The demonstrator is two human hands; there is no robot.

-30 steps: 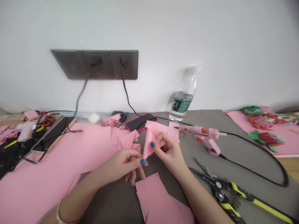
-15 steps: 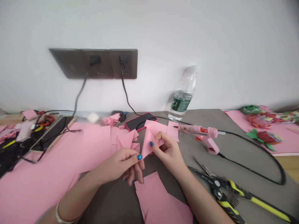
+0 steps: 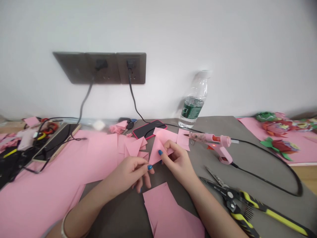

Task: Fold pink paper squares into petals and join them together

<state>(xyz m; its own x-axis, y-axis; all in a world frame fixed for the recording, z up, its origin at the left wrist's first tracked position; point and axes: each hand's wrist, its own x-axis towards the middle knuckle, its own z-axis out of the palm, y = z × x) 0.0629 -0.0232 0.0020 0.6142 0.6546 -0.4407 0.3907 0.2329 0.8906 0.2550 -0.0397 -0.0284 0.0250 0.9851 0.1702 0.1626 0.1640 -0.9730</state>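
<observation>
A folded piece of pink paper (image 3: 156,151), shaped like a triangle, is held up between both hands. My right hand (image 3: 175,160) pinches its right side, thumb in front and fingers behind. At its lower left corner, the thumb and forefinger of my left hand (image 3: 135,172) close on the tip, while the other fingers hang loosely below. Beyond the left hand lie more folded pink paper pieces (image 3: 133,147). Nearer to me is a stack of pink paper sheets (image 3: 165,208).
A pink hot glue gun (image 3: 213,140) with a lit light lies to the right, its black cable looping round. Open pliers (image 3: 230,195) rest closer. Behind stand a water bottle (image 3: 192,109) and a phone (image 3: 148,129). Paper flowers (image 3: 282,145) lie far right; large pink sheets (image 3: 49,185) cover the left.
The folded paper has tilted slightly, its lower left corner shifting a little up and left. My left hand's lower fingers have curled in a little; the right hand has barely moved.
</observation>
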